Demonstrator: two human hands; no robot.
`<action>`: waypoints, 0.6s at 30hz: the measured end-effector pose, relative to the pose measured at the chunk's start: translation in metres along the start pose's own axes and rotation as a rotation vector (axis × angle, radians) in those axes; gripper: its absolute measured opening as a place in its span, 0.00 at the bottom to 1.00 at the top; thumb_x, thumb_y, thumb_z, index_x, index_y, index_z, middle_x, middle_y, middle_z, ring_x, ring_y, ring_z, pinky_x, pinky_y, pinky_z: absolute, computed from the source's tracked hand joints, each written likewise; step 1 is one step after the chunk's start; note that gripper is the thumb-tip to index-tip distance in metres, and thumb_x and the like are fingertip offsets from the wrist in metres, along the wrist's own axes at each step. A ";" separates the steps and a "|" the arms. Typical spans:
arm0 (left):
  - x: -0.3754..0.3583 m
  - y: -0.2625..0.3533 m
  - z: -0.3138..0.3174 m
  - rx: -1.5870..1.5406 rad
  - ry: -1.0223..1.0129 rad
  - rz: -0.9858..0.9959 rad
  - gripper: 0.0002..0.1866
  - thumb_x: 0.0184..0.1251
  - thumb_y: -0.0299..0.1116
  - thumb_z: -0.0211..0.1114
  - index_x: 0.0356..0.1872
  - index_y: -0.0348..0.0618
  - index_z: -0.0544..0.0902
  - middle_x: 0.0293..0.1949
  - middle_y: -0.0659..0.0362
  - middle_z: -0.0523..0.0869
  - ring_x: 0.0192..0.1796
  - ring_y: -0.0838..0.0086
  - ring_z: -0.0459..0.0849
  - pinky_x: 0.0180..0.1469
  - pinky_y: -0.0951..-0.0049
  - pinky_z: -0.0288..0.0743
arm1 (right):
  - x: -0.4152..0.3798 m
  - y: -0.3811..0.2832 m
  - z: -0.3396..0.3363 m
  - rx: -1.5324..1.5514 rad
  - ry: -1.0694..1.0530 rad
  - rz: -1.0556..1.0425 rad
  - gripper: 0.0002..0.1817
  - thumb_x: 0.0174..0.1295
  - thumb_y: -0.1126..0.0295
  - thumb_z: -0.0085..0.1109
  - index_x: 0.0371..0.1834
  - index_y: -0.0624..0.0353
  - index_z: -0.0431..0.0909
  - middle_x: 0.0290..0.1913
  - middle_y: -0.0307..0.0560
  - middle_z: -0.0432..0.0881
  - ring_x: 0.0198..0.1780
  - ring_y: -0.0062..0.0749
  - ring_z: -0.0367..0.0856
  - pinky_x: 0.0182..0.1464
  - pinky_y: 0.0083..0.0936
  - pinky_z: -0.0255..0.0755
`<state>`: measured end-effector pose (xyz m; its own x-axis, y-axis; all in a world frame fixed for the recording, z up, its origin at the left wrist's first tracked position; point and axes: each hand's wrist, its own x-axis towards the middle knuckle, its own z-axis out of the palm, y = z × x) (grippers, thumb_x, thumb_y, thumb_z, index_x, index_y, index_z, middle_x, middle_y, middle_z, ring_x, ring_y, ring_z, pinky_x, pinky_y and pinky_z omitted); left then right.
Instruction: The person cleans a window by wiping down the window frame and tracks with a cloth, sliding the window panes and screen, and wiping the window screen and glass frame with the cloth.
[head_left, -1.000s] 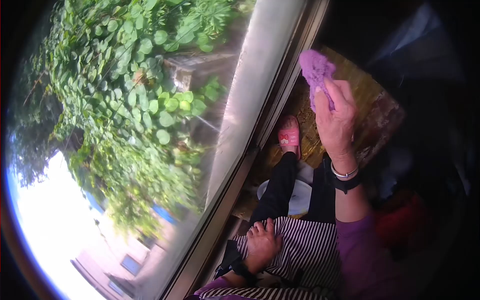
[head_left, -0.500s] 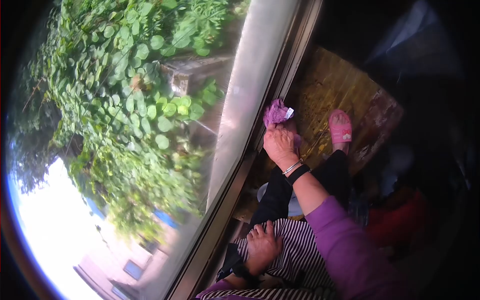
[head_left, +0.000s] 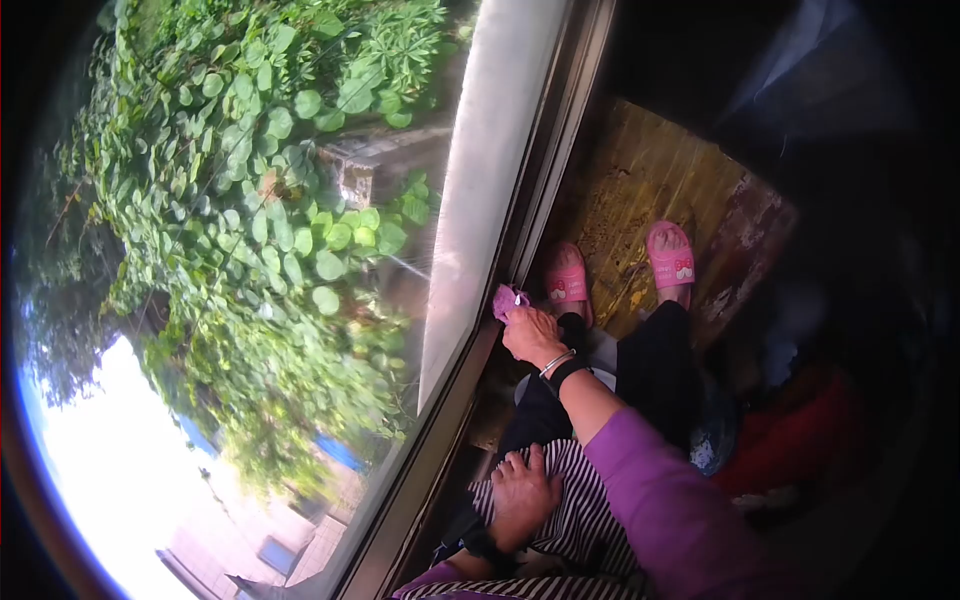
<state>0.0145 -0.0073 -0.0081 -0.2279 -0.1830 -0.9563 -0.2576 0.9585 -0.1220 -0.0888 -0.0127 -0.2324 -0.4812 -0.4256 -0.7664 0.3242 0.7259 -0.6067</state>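
My right hand (head_left: 532, 336) is closed on a crumpled purple cloth (head_left: 507, 300) against the lower window frame (head_left: 470, 358). A silver bangle and a black band circle that wrist. Resting on the striped shirt (head_left: 575, 480) at my waist, my left hand (head_left: 525, 492) lies flat with its fingers spread and holds nothing. The palm side of both hands is hidden.
Two feet in pink slippers (head_left: 671, 257) stand on a worn wooden board (head_left: 640, 180). Partly behind my right arm and leg is a pale round container. Green leaves (head_left: 290, 235) show through the glass. Something red (head_left: 800, 440) lies at the right.
My right hand and the cloth have moved down and left along the window frame, toward my body. The second slipper now shows. My left hand stays on the shirt.
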 end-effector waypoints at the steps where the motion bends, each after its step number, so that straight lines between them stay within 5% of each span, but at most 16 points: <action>1: -0.001 0.001 -0.003 -0.001 -0.006 0.009 0.36 0.57 0.52 0.57 0.62 0.39 0.64 0.52 0.34 0.71 0.50 0.48 0.75 0.52 0.53 0.68 | 0.002 -0.002 -0.002 0.050 -0.043 0.037 0.10 0.48 0.69 0.52 0.30 0.60 0.80 0.31 0.58 0.82 0.36 0.54 0.82 0.42 0.44 0.75; 7: -0.003 0.003 -0.014 0.077 0.157 0.057 0.34 0.53 0.50 0.62 0.58 0.39 0.68 0.42 0.44 0.76 0.42 0.53 0.77 0.45 0.57 0.70 | 0.021 -0.004 -0.026 0.131 -0.137 0.034 0.18 0.42 0.65 0.57 0.35 0.66 0.80 0.40 0.62 0.81 0.43 0.52 0.81 0.44 0.39 0.75; 10: -0.006 0.002 -0.018 0.067 0.161 0.085 0.34 0.53 0.50 0.63 0.58 0.39 0.69 0.41 0.44 0.76 0.42 0.53 0.78 0.44 0.57 0.71 | 0.025 0.011 -0.034 -0.003 -0.752 -0.030 0.25 0.34 0.61 0.65 0.35 0.69 0.80 0.38 0.56 0.83 0.39 0.42 0.82 0.40 0.33 0.75; 13: 0.000 0.003 -0.019 -0.005 0.004 0.031 0.36 0.56 0.52 0.57 0.62 0.39 0.65 0.50 0.34 0.73 0.49 0.46 0.76 0.53 0.51 0.68 | 0.013 0.040 -0.062 0.098 -0.652 -0.205 0.20 0.42 0.62 0.62 0.33 0.69 0.81 0.29 0.51 0.83 0.30 0.38 0.81 0.36 0.32 0.73; 15: -0.002 0.003 -0.018 -0.023 0.018 0.011 0.35 0.56 0.52 0.58 0.60 0.38 0.66 0.48 0.34 0.74 0.48 0.46 0.76 0.52 0.51 0.68 | 0.010 0.049 -0.119 0.356 -0.222 -0.373 0.15 0.50 0.66 0.59 0.35 0.69 0.80 0.25 0.46 0.81 0.27 0.31 0.80 0.33 0.27 0.73; 18: -0.005 0.000 -0.004 0.000 0.096 0.028 0.35 0.53 0.52 0.61 0.59 0.40 0.68 0.45 0.39 0.75 0.46 0.49 0.77 0.49 0.53 0.69 | 0.005 0.001 -0.218 1.022 0.307 -0.201 0.10 0.54 0.73 0.53 0.36 0.67 0.79 0.20 0.47 0.79 0.27 0.17 0.79 0.30 0.22 0.73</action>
<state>0.0116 -0.0069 -0.0019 -0.3244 -0.1760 -0.9294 -0.2500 0.9636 -0.0952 -0.2680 0.1038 -0.1911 -0.7384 -0.2305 -0.6337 0.6731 -0.1957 -0.7132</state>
